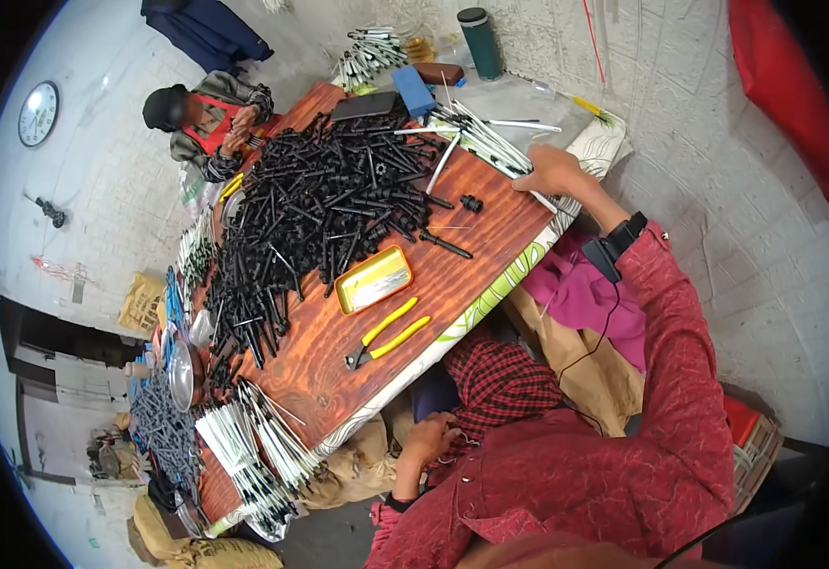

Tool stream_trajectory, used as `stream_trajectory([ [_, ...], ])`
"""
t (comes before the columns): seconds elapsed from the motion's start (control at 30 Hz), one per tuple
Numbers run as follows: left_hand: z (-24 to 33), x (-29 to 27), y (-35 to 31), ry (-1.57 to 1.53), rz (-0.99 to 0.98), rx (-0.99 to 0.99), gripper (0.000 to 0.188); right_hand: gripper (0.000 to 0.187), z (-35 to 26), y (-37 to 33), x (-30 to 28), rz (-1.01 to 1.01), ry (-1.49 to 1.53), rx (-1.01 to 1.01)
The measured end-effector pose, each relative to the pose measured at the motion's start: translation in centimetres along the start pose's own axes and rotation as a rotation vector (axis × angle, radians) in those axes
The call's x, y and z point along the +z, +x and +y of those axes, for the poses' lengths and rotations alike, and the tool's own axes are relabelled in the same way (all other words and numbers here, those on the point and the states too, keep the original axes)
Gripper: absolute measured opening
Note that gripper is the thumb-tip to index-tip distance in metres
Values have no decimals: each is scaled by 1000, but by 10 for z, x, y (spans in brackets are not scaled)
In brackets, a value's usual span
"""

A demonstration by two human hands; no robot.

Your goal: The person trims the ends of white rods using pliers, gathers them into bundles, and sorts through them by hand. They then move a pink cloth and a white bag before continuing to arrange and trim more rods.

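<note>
My right hand (555, 173) reaches to the right end of the table, its fingers closed at the ends of slim white rods (492, 142) lying in a loose bunch; a rod tip shows just below the fingers. Low at my lap is my left hand (426, 439), its fingers curled against the red-and-black checked cloth (500, 384); anything inside them is hidden. Between my hands and a large heap of black plastic stake-like parts (310, 190) lie yellow-handled cutting pliers (391, 332) and a yellow-rimmed tin (375, 280) with thin pale pieces in it.
Bundles of white rods with black tips (253, 441) lie at the table's near left corner. Across the heap sits another person (215, 123), hands together. A green tumbler (480, 44), a blue box (414, 90) and a dark flat case (365, 105) stand toward the back.
</note>
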State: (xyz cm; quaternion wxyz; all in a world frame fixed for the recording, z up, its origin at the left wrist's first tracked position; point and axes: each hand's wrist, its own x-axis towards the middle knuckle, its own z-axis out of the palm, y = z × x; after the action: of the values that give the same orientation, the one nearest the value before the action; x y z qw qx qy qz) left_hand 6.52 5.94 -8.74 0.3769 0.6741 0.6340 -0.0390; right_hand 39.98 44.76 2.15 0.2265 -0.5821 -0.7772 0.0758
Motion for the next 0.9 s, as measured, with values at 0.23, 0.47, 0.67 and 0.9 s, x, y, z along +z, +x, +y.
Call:
stream_trajectory([
  [0.23,-4,2,-1,-16,37,28,34,45,-16,10,-18,-331,-127,183],
  [0.47,-15,2,-5,-80,97,19,33,38,-19,19,-1,-206,-207,161],
  [0.67,-26,21,-14,-103,76,14,31,31,-29,19,9,-199,-237,159],
  [0.9,-32,30,-17,-133,73,9,30,38,-15,27,9,-209,-207,260],
])
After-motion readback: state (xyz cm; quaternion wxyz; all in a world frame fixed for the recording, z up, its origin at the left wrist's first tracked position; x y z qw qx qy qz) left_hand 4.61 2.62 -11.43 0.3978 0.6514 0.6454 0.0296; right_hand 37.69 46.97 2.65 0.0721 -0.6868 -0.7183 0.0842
